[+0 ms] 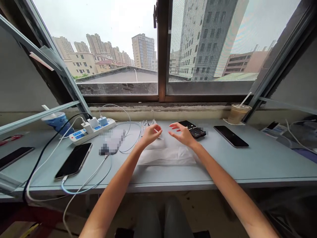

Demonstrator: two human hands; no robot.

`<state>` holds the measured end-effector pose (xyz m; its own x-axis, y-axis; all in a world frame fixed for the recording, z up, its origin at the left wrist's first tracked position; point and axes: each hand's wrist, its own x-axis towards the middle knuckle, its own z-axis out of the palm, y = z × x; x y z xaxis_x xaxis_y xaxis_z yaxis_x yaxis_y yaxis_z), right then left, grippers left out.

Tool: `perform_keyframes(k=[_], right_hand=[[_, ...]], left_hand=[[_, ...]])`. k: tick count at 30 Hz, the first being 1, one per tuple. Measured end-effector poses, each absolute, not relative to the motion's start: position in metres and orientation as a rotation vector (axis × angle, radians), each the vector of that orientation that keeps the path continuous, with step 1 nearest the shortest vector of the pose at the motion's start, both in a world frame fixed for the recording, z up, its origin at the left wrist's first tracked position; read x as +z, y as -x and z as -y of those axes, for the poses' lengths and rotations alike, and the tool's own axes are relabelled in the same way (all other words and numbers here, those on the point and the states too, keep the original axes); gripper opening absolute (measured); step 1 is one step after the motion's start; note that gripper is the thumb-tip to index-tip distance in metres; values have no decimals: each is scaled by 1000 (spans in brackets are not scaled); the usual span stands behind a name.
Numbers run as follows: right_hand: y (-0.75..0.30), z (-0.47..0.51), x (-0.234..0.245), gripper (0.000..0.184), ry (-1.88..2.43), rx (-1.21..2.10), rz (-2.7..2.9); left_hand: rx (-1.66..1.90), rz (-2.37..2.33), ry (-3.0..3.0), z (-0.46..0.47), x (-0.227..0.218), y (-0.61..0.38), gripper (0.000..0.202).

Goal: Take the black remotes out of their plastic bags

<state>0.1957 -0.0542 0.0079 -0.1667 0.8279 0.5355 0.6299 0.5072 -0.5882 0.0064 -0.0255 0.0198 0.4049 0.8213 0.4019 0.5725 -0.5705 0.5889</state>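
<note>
My left hand (150,133) hovers over a clear plastic bag (167,154) lying on the pale blue desk (247,162). Its fingers are curled together, pinched on something thin I cannot make out. My right hand (182,132) is just to the right of it, fingers spread and slightly bent, holding nothing. A black remote control (193,128) lies right behind my right hand. More crinkled clear plastic (148,125) sits behind my left hand.
A white power strip (91,131) with chargers and cables stands at the left. A phone (73,160) lies plugged in front of it, another phone (230,136) at the right. An iced drink cup (238,113) stands by the window, a blue cup (56,121) at the far left.
</note>
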Motion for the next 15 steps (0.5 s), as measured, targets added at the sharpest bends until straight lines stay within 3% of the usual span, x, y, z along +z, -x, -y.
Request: perform_keyframes(k=[4,10,15], right_hand=[[-187,58,2,54,1193,436,1990],[-186,55,-5,38,1190,607,1927],[-189,47,-4,33,1123,726,1516]], left_hand=[[1044,-969,-2110,39,23,-19,16],[1083,-923,-2145,46,26,-25,20],[1117,-964,-2095,40,25,-21,29]])
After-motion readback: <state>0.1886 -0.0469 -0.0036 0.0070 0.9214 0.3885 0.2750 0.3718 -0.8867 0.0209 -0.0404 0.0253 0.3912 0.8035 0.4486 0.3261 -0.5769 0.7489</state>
